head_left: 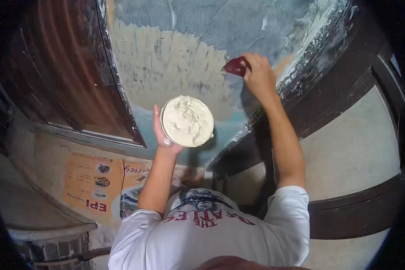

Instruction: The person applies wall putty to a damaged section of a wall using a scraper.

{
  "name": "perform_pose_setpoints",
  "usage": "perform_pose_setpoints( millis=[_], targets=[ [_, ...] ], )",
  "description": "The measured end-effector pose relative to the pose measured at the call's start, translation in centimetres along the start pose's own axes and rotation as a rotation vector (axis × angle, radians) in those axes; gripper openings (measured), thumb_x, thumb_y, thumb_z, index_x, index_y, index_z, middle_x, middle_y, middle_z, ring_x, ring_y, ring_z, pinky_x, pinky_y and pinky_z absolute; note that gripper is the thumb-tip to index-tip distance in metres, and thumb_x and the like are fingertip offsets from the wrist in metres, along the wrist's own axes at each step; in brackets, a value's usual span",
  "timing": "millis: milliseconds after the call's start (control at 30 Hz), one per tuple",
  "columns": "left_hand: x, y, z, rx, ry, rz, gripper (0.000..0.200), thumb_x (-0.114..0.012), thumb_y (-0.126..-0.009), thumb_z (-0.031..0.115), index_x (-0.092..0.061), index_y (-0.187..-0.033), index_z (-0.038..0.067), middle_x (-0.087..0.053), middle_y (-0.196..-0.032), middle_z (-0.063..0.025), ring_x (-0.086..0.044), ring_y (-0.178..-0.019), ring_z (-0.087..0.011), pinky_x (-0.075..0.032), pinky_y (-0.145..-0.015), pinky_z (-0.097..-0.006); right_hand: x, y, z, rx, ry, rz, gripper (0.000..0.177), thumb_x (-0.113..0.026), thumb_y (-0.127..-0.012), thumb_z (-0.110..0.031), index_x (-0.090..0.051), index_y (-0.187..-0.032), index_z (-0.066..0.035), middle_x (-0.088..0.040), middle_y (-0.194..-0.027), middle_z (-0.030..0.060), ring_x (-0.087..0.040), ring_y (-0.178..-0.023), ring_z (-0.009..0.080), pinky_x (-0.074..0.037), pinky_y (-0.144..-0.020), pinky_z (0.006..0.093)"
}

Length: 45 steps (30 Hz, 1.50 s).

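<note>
Head cam: right hand (260, 77) pinches the scraper (235, 66) by the coat's (166, 58) ragged edge, loads of grey wall (202, 22) above, dark frame (330, 83) near right. Left hand (167, 146) cups the tub (194, 146) lower down, thumb out, can't tell other fingers.

left hand (160, 137) partly hidden behind the tub (193, 146) (orange poster (82, 186) partly illegible)

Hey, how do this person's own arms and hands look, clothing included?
The left hand and right hand are ungloved, and the forearms are bare, with nothing worn on them. A whitish smear marks the left hand. White short sleeves end above the elbows, part of a white T-shirt with red lettering and a dark print.
</note>
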<state>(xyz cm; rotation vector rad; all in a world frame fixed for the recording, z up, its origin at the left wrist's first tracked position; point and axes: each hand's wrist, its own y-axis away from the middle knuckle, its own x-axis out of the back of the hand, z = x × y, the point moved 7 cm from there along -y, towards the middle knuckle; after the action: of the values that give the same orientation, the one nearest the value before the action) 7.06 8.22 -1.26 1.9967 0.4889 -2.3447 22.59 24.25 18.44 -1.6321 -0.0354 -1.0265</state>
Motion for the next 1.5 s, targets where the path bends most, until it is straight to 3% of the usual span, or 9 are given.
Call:
perform_pose_setpoints(
  millis=[233,300,367,500,900,933,1033,1100,1500],
  targets=[
    [0.0,0.1,0.3,-0.029,-0.011,0.038,0.089,-0.038,-0.097,0.071,-0.047,-0.148,-0.001,-0.052,-0.149,-0.0219,-0.052,-0.134,-0.0415,-0.041,-0.113,-0.0569,3.4,-0.8,0.2,-0.058,-0.116,0.112,0.019,-0.064,-0.094,-0.012,-0.068,-0.113,-0.012,-0.068,-0.104,0.0114,-0.06,-0.097,0.0386,-0.05,-0.084,0.0467],
    [-0.6,-0.1,0.3,-0.013,-0.014,0.013,0.09,-0.038,-0.097,0.072,-0.047,-0.148,-0.001,-0.052,-0.149,-0.0224,-0.052,-0.135,-0.0423,-0.041,-0.113,-0.0583,2.9,-0.1,-1.6,0.12,-0.292,-0.026,0.021,-0.063,-0.091,-0.003,-0.068,-0.111,-0.008,-0.067,-0.104,0.0116,-0.059,-0.098,0.0376,-0.048,-0.087,0.0446],
    [-1.9,-0.2,0.3,0.018,0.0,-0.051,0.09,-0.038,-0.096,0.073,-0.048,-0.147,-0.001,-0.052,-0.148,-0.0229,-0.052,-0.134,-0.043,-0.041,-0.113,-0.0598,2.9,1.0,-4.1,0.235,-0.451,-0.129,0.035,-0.06,-0.075,0.01,-0.067,-0.106,-0.005,-0.063,-0.098,0.0114,-0.056,-0.099,0.0346,-0.048,-0.088,0.0409],
    [-2.9,-0.5,0.4,0.036,0.025,-0.077,0.089,-0.038,-0.097,0.072,-0.049,-0.146,-0.001,-0.056,-0.145,-0.0227,-0.056,-0.13,-0.0419,-0.043,-0.112,-0.0577,3.9,3.0,-8.6,0.43,-0.518,-0.134,0.048,-0.06,-0.065,0.012,-0.07,-0.107,-0.008,-0.062,-0.097,0.0081,-0.055,-0.099,0.0318,-0.048,-0.088,0.0395],
    [-4.3,0.1,0.3,0.009,-0.072,-0.078,0.086,-0.035,-0.099,0.071,-0.051,-0.145,0.0,-0.059,-0.142,-0.0199,-0.058,-0.127,-0.0376,-0.044,-0.111,-0.0529,4.6,4.4,-12.1,0.515,-0.565,-0.174,0.041,-0.067,-0.065,0.01,-0.07,-0.101,-0.009,-0.063,-0.099,0.0064,-0.055,-0.1,0.0319,-0.049,-0.086,0.0381],
    [-4.4,0.2,0.1,0.021,-0.06,-0.094,0.085,-0.035,-0.099,0.071,-0.051,-0.144,0.0,-0.059,-0.141,-0.0197,-0.058,-0.127,-0.0372,-0.045,-0.11,-0.0527,4.2,4.4,-12.0,0.468,-0.551,-0.168,0.029,-0.076,-0.072,-0.005,-0.074,-0.098,-0.018,-0.062,-0.093,-0.0002,-0.056,-0.097,0.0262,-0.049,-0.087,0.0378],
    [-4.6,0.1,-0.5,0.038,-0.026,-0.134,0.084,-0.035,-0.099,0.07,-0.052,-0.144,0.001,-0.059,-0.141,-0.0193,-0.058,-0.127,-0.0364,-0.045,-0.11,-0.0523,3.7,4.4,-12.1,0.513,-0.538,-0.131,0.03,-0.076,-0.071,-0.004,-0.074,-0.098,-0.018,-0.062,-0.093,-0.0004,-0.056,-0.097,0.0265,-0.049,-0.086,0.0377],
    [-4.1,0.1,-0.6,0.002,-0.061,-0.018,0.084,-0.034,-0.1,0.069,-0.05,-0.145,0.0,-0.06,-0.138,-0.0215,-0.06,-0.123,-0.0373,-0.049,-0.105,-0.0549,4.0,4.4,-12.4,0.51,-0.544,-0.122,0.033,-0.075,-0.07,-0.001,-0.073,-0.099,-0.018,-0.062,-0.093,0.0002,-0.056,-0.098,0.0271,-0.05,-0.085,0.0376],
    [-2.7,0.0,-0.8,0.027,-0.024,-0.029,0.088,-0.036,-0.098,0.073,-0.049,-0.146,0.001,-0.056,-0.145,-0.02,-0.055,-0.131,-0.0378,-0.043,-0.113,-0.0537,5.8,3.5,-9.0,0.374,-0.485,0.023,0.04,-0.06,-0.066,0.01,-0.071,-0.1,-0.008,-0.062,-0.093,0.0079,-0.056,-0.095,0.0315,-0.049,-0.083,0.0391]
  ],
)
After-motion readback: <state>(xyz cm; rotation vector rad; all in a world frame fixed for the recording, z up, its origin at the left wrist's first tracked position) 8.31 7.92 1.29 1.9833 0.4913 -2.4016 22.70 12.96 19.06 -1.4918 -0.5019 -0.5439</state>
